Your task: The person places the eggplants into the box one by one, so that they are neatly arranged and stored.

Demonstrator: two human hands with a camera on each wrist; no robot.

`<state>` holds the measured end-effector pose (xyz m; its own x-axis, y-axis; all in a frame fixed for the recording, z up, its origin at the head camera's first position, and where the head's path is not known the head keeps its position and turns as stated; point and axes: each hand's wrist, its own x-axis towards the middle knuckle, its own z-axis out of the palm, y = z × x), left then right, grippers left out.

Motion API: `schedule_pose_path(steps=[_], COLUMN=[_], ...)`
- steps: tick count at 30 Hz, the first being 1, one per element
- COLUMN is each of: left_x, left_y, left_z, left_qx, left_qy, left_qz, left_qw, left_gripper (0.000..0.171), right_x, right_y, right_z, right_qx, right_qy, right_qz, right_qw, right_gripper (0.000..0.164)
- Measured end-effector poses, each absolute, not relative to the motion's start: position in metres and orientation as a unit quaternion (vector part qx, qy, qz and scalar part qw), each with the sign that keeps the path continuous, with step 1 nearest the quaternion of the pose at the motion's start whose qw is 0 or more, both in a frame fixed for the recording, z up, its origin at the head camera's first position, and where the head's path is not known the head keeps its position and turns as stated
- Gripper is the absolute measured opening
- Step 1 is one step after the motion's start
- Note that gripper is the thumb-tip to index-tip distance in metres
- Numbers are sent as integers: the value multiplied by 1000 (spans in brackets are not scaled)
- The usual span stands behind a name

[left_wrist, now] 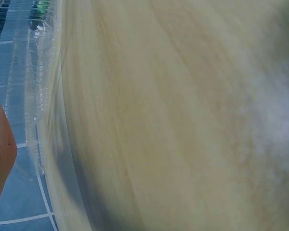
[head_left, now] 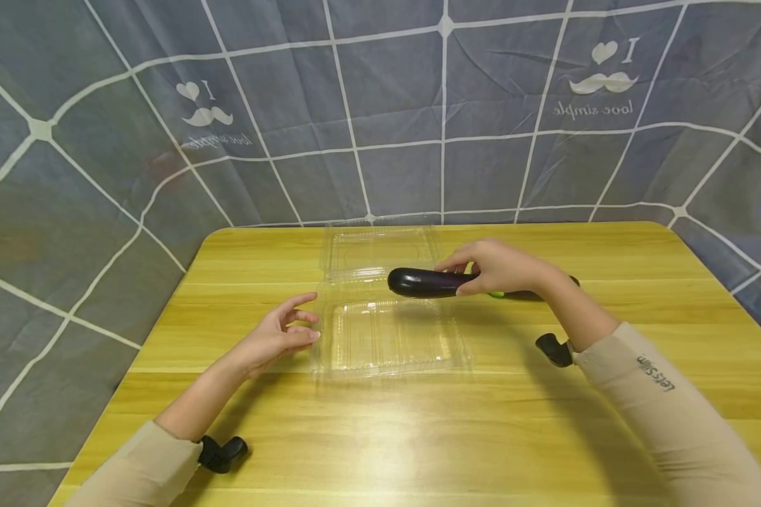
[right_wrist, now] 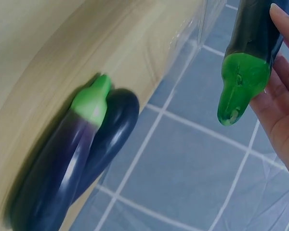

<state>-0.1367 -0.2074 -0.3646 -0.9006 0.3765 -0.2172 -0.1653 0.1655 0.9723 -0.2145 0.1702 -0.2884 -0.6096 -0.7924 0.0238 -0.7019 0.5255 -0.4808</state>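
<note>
My right hand (head_left: 497, 266) grips a dark purple eggplant (head_left: 418, 283) from above, holding it level over the clear plastic container (head_left: 387, 366). In the right wrist view the green stem end of this eggplant (right_wrist: 243, 79) points away from the fingers. The container lies with its lid (head_left: 380, 250) folded back toward the wall. Beside its left edge is my left hand (head_left: 275, 338), thumb and fingers loosely spread and nothing in them. The left wrist view catches only part of that hand (left_wrist: 0, 149) near the clear plastic.
Two more eggplants, one with a green cap (right_wrist: 60, 168) and a darker one (right_wrist: 123, 115), lie together on the wooden table (head_left: 380, 436), mostly behind the right wrist in the head view. A grey cloth with white lines (head_left: 393, 91) hangs behind the table.
</note>
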Motion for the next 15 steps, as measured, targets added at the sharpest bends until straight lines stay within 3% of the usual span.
schedule_pose_path(steps=[15], left_x=[-137], left_y=[-208], left_z=[-365], left_qx=[67], left_qy=[735], left_qz=[641], left_qw=[210], left_gripper=[75], right_x=[-218], right_y=[128], right_z=[-295], right_qx=[-475], right_qy=[845], right_qz=[-224], right_qw=[105], right_gripper=[40])
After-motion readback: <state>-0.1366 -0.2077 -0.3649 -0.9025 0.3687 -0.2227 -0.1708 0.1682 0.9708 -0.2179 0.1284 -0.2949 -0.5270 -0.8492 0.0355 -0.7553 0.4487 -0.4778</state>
